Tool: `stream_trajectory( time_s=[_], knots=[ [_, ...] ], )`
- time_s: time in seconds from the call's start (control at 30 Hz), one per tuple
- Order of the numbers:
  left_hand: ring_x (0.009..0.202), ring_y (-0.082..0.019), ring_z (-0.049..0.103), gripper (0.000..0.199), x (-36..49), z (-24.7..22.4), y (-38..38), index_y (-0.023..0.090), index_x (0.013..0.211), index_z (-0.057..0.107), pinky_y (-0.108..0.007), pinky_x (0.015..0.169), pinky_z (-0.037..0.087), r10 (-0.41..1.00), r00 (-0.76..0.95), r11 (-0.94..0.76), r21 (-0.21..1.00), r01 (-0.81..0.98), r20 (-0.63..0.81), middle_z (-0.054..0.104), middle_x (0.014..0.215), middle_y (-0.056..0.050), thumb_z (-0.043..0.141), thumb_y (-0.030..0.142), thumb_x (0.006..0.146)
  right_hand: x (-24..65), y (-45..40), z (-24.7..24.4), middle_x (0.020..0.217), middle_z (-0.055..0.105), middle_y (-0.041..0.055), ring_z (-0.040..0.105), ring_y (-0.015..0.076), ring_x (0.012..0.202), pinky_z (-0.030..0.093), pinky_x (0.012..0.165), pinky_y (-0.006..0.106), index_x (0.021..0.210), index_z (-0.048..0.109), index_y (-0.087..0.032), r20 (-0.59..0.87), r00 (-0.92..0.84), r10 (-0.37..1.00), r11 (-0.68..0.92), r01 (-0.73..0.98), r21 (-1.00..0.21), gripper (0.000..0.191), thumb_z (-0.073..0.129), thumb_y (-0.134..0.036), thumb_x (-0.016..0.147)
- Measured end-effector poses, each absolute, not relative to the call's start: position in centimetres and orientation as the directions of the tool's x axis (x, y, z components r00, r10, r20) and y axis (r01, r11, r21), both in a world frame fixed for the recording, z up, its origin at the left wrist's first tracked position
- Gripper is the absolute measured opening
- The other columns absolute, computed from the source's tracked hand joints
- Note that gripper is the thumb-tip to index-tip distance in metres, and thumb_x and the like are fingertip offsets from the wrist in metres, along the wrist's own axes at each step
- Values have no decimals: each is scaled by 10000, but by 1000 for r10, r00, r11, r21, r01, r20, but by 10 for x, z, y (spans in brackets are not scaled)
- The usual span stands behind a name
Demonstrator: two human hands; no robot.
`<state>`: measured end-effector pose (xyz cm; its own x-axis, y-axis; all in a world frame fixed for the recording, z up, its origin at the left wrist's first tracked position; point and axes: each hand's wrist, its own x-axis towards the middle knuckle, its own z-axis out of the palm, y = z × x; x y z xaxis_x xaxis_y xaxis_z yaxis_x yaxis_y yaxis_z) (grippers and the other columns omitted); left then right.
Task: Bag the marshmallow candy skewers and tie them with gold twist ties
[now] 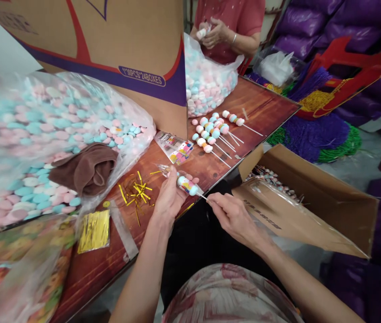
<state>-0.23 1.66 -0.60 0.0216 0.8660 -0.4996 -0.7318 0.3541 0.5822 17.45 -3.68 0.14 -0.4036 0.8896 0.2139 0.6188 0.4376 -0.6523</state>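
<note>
A marshmallow skewer (188, 185) in a printed clear wrapper lies across my left hand (168, 199), whose fingers are closed around it. The wrapper's loose end sticks out past my thumb. My right hand (232, 215) pinches the white stick at the skewer's lower end. Just left of my left hand lie several gold twist ties (138, 190). Beyond my hands, several unwrapped marshmallow skewers (215, 130) rest side by side on the table (207, 166). Flat printed wrappers (176, 148) lie between them and my left hand.
Large clear bags of marshmallows (59, 121) and a brown cloth (85, 168) are on the left, near a packet of gold ties (94, 231). A tall carton (109, 49) stands behind. At right is an open box (314, 206) with finished skewers. Another person (229, 27) works across the table.
</note>
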Motion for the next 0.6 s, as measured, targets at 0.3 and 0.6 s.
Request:
stream_trajectory(
  time_s=[0.3,0.6],
  knots=[
    [766,-184,684,314,-3,-3,11,100,788,618,-289,727,550,873,65,368,568,-736,-483,645,746,-66,604,393,899,154,-37,-10,567,491,-16,405,129,531,294,603,289,744,563,-177,477,-455,752,632,705,-323,295,396,-103,976],
    [587,-71,563,246,12,-4,5,118,835,632,-211,657,488,924,69,292,575,-764,-377,522,620,47,792,283,747,124,-42,-19,642,604,28,537,138,583,376,625,281,837,576,-162,512,-320,797,571,675,-468,208,419,-119,966]
  ],
)
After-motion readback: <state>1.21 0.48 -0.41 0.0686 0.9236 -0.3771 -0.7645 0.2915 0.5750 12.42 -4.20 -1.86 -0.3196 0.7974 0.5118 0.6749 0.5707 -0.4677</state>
